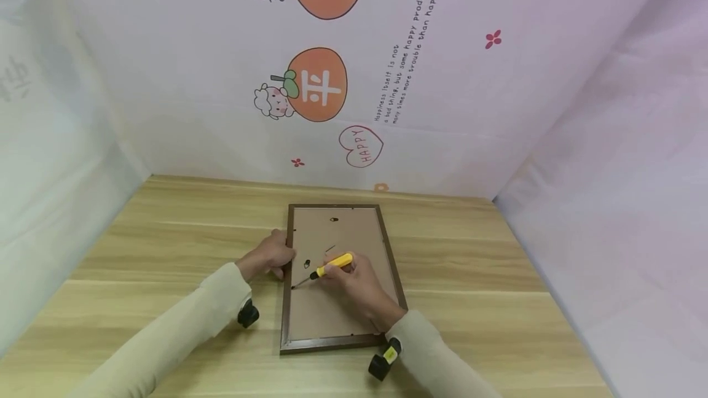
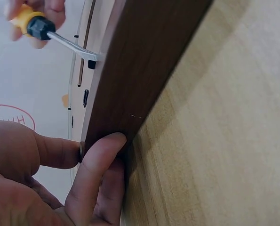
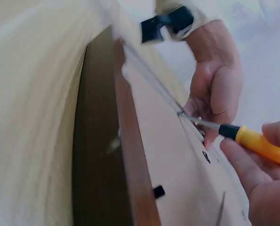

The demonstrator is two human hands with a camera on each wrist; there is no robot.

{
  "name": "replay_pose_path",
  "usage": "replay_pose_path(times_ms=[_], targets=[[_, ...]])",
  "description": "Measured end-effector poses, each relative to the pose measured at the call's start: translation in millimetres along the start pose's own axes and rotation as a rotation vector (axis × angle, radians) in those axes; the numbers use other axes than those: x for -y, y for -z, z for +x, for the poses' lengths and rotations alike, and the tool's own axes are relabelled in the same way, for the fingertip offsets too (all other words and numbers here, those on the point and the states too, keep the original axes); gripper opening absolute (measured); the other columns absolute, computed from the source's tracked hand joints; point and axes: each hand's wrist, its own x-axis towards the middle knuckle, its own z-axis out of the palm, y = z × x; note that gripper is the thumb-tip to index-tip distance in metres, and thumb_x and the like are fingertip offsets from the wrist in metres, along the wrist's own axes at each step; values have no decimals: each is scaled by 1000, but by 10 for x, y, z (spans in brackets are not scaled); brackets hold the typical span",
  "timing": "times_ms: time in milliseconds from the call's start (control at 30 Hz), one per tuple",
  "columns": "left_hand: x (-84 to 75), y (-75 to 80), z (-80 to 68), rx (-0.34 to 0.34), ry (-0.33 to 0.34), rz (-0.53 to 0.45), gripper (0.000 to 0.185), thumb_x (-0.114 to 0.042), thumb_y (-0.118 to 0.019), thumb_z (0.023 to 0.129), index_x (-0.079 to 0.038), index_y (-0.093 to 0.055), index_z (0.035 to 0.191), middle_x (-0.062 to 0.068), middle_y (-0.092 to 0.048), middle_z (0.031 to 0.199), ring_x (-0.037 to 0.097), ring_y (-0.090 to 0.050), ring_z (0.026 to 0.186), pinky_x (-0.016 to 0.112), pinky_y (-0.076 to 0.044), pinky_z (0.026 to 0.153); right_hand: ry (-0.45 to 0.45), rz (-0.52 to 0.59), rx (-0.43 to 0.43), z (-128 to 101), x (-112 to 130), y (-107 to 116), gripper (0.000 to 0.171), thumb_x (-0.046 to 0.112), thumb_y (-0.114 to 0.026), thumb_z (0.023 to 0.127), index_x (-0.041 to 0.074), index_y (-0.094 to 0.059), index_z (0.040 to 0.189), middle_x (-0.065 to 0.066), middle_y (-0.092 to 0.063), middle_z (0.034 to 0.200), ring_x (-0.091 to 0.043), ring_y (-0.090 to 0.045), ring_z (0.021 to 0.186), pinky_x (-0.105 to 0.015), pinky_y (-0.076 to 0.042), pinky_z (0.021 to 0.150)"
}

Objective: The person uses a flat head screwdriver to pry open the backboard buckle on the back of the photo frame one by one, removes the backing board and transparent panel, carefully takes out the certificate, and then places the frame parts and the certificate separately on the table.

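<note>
A dark brown picture frame [image 1: 387,250] lies face down on the wooden table [image 1: 166,238], its tan backing board [image 1: 337,312] up. My right hand [image 1: 354,281] grips a yellow-handled screwdriver [image 1: 330,264]; its metal tip [image 1: 294,287] touches a small black clip at the frame's left inner edge. My left hand [image 1: 272,255] holds the frame's left rail, thumb and fingers pinching the dark wood [image 2: 130,70]. The screwdriver [image 2: 34,26] and its shaft show in the left wrist view, the screwdriver [image 3: 252,140] and left hand [image 3: 215,89] in the right wrist view.
Printed pale fabric walls [image 1: 498,109] with cartoon fruit close in the table on three sides. Small black clips [image 3: 158,191] and a hanger slot [image 1: 334,220] sit on the backing board. Black wrist cameras [image 1: 248,314] hang under both sleeves.
</note>
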Motion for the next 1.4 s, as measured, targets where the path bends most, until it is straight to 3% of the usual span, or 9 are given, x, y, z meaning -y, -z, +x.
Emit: replay_pose_path(times_ms=[100, 200, 500, 667, 833, 1100, 1267, 1400], targets=[[24, -7, 15, -2, 3, -11, 29, 3, -47, 93, 12, -48, 121, 29, -52, 106, 29, -66, 70, 33, -61, 57, -66, 100, 9, -25, -25, 27, 34, 9, -62, 95, -9, -54, 123, -20, -62, 122, -21, -67, 107, -32, -57, 93], [36, -12, 15, 1, 11, -9, 39, 2, -47, 94, 14, -39, 130, 28, -45, 112, 29, -64, 73, 32, -61, 58, -80, 118, 4, -45, -47, 56, 34, 9, -64, 94, -9, -55, 122, -19, -62, 121, -21, -67, 106, -32, -57, 93], [7, -27, 9, -3, 21, 10, 45, 0, -48, 95, 15, -33, 134, 28, -45, 113, 29, -63, 72, 31, -61, 57, -25, 103, -26, -50, -116, 115, 38, 15, -71, 90, -9, -59, 118, -15, -69, 114, -16, -68, 99, -29, -58, 89], [9, -31, 15, -8, 23, 17, 50, -1, -48, 95, 17, -26, 137, 26, -51, 103, 29, -63, 71, 31, -61, 58, -5, 97, -36, -65, -128, 107, 36, 14, -70, 91, -9, -59, 116, -17, -69, 114, -17, -68, 99, -30, -58, 89], [19, -20, 7, -17, 26, 26, 48, -1, -48, 95, 17, -27, 134, 26, -51, 101, 29, -63, 70, 30, -61, 57, 93, -19, -35, -67, -41, 11, 30, 16, -71, 90, -5, -64, 111, -16, -71, 109, -14, -69, 92, -28, -60, 84], [46, -27, 7, -32, 20, 88, 48, -4, -49, 93, 17, -31, 133, 24, -50, 100, 24, -61, 60, 27, -57, 49, 324, -359, -103, -95, 301, -400, 9, 9, -70, 90, 3, -70, 96, -9, -74, 91, -3, -64, 76, -15, -55, 65], [46, -28, 12, -33, 24, 89, 54, -3, -49, 91, 17, -27, 136, 23, -55, 91, 21, -59, 55, 26, -55, 46, 354, -359, -141, -130, 340, -567, 5, 8, -67, 92, 4, -67, 96, -10, -74, 90, -4, -63, 76, -15, -55, 66], [30, -19, 21, -33, 24, 100, 60, -3, -48, 91, 18, -22, 141, 27, -53, 102, 22, -58, 56, 26, -56, 47, 281, -240, -194, -153, 261, -545, 10, 12, -66, 94, 5, -66, 101, -13, -74, 98, -8, -66, 84, -18, -57, 72]])
